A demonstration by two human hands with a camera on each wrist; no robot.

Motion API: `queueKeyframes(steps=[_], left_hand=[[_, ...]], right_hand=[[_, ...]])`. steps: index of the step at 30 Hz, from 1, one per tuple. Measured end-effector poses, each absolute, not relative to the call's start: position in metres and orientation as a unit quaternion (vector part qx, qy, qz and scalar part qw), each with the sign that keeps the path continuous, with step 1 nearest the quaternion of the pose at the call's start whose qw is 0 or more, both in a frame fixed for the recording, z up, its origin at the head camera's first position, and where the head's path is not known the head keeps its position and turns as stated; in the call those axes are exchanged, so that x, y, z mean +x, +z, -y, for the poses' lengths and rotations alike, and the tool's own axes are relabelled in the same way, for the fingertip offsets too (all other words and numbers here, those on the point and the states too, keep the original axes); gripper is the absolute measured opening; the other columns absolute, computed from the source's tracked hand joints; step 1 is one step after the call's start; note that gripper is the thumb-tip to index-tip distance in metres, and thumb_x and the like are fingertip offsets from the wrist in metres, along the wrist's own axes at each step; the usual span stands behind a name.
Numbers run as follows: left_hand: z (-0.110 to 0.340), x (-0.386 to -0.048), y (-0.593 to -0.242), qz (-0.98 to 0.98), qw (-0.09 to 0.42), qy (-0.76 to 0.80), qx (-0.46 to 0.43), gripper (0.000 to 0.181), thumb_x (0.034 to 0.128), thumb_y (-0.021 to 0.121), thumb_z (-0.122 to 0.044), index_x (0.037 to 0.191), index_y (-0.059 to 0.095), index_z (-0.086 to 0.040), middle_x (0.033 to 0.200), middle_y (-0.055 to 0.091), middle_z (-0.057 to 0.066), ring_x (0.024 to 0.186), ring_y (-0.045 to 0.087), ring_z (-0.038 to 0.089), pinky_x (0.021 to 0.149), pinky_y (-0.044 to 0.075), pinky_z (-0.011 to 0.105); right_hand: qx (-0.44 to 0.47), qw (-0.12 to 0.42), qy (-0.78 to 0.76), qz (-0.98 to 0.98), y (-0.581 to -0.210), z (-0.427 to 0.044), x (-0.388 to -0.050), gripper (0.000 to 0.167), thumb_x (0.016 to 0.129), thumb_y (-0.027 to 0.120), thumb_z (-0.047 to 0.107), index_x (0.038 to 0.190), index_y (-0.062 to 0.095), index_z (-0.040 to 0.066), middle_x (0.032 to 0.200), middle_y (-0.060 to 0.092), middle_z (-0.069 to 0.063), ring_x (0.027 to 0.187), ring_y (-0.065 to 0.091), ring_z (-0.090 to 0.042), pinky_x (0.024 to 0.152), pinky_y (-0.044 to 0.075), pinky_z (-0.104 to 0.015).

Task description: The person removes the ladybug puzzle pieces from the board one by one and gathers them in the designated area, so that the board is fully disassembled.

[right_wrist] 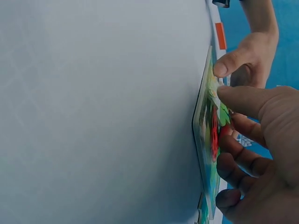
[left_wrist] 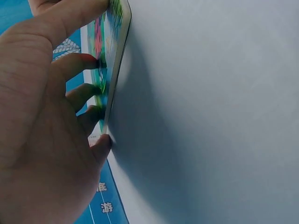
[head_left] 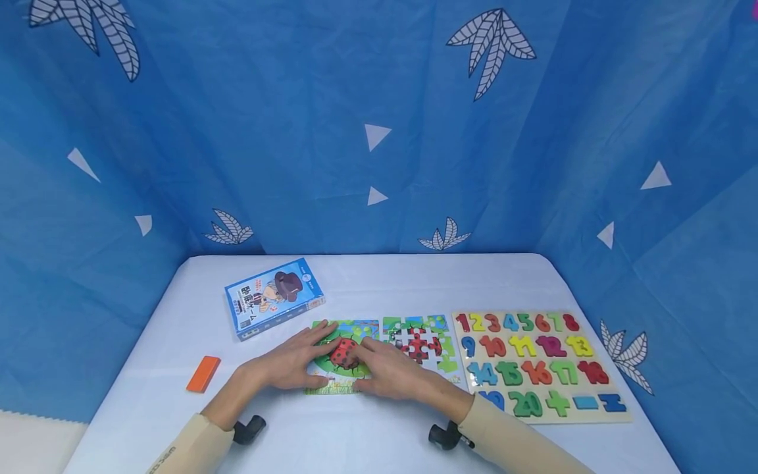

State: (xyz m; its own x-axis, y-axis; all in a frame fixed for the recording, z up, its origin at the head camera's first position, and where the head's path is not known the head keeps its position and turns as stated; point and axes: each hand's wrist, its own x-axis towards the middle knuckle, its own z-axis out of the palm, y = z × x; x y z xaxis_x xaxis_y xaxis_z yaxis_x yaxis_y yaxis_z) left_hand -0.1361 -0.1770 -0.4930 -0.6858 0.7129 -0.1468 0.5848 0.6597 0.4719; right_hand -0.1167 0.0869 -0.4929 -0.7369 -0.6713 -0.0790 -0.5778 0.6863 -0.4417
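A ladybug picture board lies flat at the middle of the table, partly covered by both hands. On its left side, my left hand spreads its fingers, with fingertips resting on the board and its edge. My right hand is over the board's right part. Its thumb and forefinger pinch a small green jigsaw piece, held just over the surface in the right wrist view. Close by on the right, a second board bears several ladybug jigsaw pieces, some spaced apart.
A wooden number board with coloured numerals stands at the right. A blue game box lies at the back left, and an orange block nearer the left edge. Blue patterned cloth surrounds the white table.
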Motion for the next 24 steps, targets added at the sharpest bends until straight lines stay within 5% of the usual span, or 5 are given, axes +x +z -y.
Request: queueKeyframes(steps=[4,13,24], left_hand=[[0.177,-0.136,-0.493,-0.896,0.161,0.197,0.363,0.081,0.0894,0.073,-0.048,0.156,0.039,-0.016,0.169,0.016,0.008,0.155,0.011,0.035,0.123,0.017,0.054],[0.177,-0.137,-0.494,-0.898,0.164,0.195,0.359,0.081,0.0888,0.073,-0.048,0.156,0.040,-0.016,0.169,0.016,0.007,0.155,0.011,0.034,0.123,0.017,0.053],[0.176,-0.136,-0.491,-0.898,0.160,0.188,0.364,0.081,0.0888,0.073,-0.047,0.155,0.040,-0.015,0.168,0.017,0.010,0.154,0.012,0.036,0.122,0.018,0.055]], right_hand=[[-0.351,0.119,-0.233,-0.899,-0.491,-0.088,-0.118,0.024,0.094,0.073,0.033,0.116,0.064,0.030,0.107,0.060,0.018,0.094,0.057,0.001,0.082,0.051,-0.021],[-0.349,0.167,-0.325,-0.863,-0.489,-0.091,-0.120,0.010,0.097,0.068,0.021,0.104,0.064,0.026,0.089,0.062,0.019,0.074,0.056,0.002,0.063,0.051,-0.017],[-0.311,0.156,-0.364,-0.864,-0.476,-0.113,-0.128,0.009,0.095,0.071,0.020,0.100,0.065,0.025,0.090,0.064,0.018,0.082,0.060,0.000,0.072,0.052,-0.020]])
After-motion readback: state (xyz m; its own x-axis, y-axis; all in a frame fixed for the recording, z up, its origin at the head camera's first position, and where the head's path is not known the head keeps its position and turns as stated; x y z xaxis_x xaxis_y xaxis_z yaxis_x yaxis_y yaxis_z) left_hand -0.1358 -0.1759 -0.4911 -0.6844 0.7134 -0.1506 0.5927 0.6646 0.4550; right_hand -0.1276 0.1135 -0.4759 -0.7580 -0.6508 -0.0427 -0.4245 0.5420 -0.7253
